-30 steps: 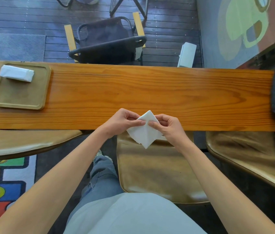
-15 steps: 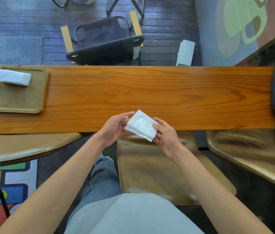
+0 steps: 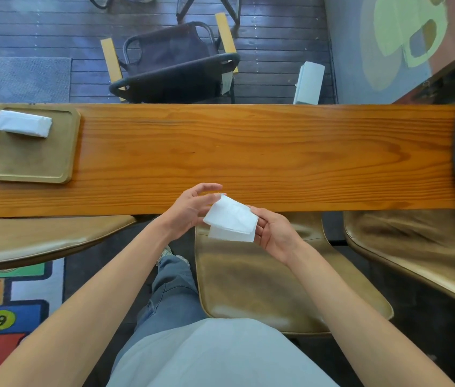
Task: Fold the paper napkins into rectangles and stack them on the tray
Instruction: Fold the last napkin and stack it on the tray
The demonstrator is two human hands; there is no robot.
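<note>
Rug (image 3: 11,308): seen at the lower left on the floor; a yellow circle with the digit 9 can be read on it. No other writing can be made out.
Tray (image 3: 29,166): one, set at the left end of the wooden table (image 3: 248,152); its near part is bare.
Stacked napkins (image 3: 22,123): a white folded stack is laid along the tray's far edge; the count of sheets cannot be told.
Left hand (image 3: 190,209): held at the table's near edge, palm turned inward, fingers spread and loosely curled; the thumb and fingertips are laid against the left edge of the held napkin.
Held napkin (image 3: 231,219): one, folded to a rough rectangle with a lower layer showing below, kept in the air between the two hands, just above the table's near edge and a seat (image 3: 262,286).
Right hand (image 3: 275,233): partly open, the napkin's right end is rested on its fingers and pinned by the thumb.
Seats: three tan ones are counted along the near side.
</note>
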